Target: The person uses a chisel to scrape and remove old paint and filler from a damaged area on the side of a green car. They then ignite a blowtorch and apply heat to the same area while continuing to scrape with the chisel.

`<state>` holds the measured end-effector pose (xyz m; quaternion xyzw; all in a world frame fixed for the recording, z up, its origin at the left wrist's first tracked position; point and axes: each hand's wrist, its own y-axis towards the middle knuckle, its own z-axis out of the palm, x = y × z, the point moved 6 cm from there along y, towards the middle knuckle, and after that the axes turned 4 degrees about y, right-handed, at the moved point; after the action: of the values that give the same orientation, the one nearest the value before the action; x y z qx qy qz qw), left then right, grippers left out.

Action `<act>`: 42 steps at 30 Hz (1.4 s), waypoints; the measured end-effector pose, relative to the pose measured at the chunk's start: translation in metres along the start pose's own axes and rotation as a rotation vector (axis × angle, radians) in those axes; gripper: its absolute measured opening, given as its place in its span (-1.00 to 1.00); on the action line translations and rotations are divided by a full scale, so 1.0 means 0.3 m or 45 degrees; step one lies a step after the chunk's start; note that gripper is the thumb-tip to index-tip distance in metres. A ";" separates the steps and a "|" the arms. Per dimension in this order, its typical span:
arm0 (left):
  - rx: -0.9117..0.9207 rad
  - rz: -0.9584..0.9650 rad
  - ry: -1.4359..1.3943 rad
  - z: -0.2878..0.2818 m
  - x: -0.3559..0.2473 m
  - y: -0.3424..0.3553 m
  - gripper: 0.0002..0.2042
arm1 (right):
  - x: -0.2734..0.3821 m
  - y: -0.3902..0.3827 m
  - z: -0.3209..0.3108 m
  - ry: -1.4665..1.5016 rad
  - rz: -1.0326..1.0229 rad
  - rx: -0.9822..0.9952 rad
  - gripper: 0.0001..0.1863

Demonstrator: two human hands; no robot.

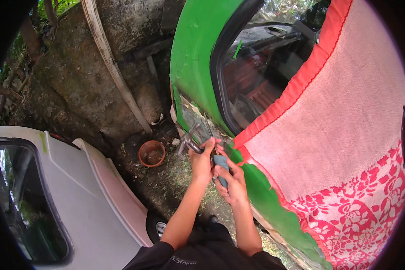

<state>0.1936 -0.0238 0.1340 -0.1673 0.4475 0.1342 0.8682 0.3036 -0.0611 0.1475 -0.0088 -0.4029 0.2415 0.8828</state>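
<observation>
Head view, from the left: a silver-white car stands with its dark rear window full of reflections, so what lies inside cannot be told. Right of it, a weathered wooden plank leans before a stained wall. Near the plank's foot, a round terracotta-coloured tub sits upright on the littered ground, open at the top; its inside is brownish and dull, and whether that is soil, water or a bare bottom cannot be made out. A small pale chunk lies just beside it. Next comes the left hand, its fingers closed around a hammer-like metal tool with a crosswise head. Close against it, the right hand is wrapped around a blue-grey grip or wrapping; a slim metal rod points up from between the hands, toward the scraped patch on the green vehicle body. That vehicle's side window shows reddish-brown shapes, reflected or inside, and a pink-and-red towel covers the right side.
</observation>
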 end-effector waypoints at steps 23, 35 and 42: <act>-0.012 -0.039 0.069 -0.057 -0.011 0.046 -0.79 | -0.029 0.025 0.050 -0.150 -0.050 -0.032 -0.39; 0.063 -0.079 0.126 -0.035 0.029 -0.029 -0.79 | -0.051 -0.068 -0.001 -0.065 -0.088 -0.084 -0.40; 0.057 -0.039 0.021 -0.023 0.045 -0.025 -0.78 | -0.040 -0.055 -0.024 -0.123 -0.093 -0.055 -0.37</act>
<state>0.1989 -0.0323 0.1205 -0.1558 0.4549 0.1096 0.8700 0.3092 -0.0796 0.1377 -0.0014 -0.4502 0.2007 0.8700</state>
